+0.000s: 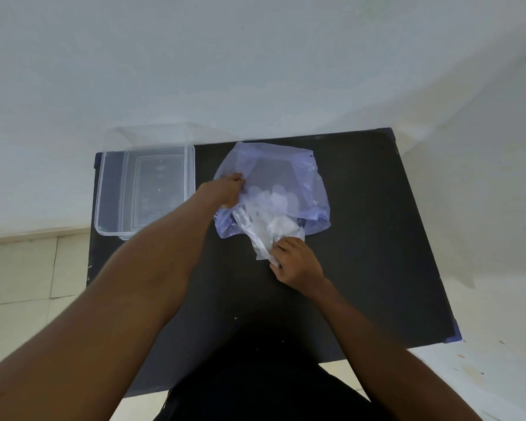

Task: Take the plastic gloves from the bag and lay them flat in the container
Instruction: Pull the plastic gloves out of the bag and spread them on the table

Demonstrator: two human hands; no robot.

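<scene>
Dark clothing (255, 399) of the person fills the bottom edge, and two bare forearms reach out from it over a black table (377, 238).

Clear plastic gloves (264, 229) lie bunched at the near mouth of a pale blue bag (286, 171), part inside, part drawn out onto the table. How many there are cannot be told; they show as a crumpled, see-through wad.

Right hand (295, 262) sits just in front of the bag's mouth, fingers curled and pinching the near end of the gloves. Left hand (228, 189) is at the bag's left edge, fingers closed on a fold of the bag film, thumb side hidden.

Bag lies flat-ish on the table, puffed in the middle, its opening toward the person.

Clear container (104, 189) stands on the far left of the table, just beside the left forearm, apart from the bag. It is rectangular, open on top, and its near corner overhangs the table's left edge. Nothing can be made out inside.

White wall (255, 71) rises behind the table; pale floor tiles (19, 268) show to the left.
</scene>
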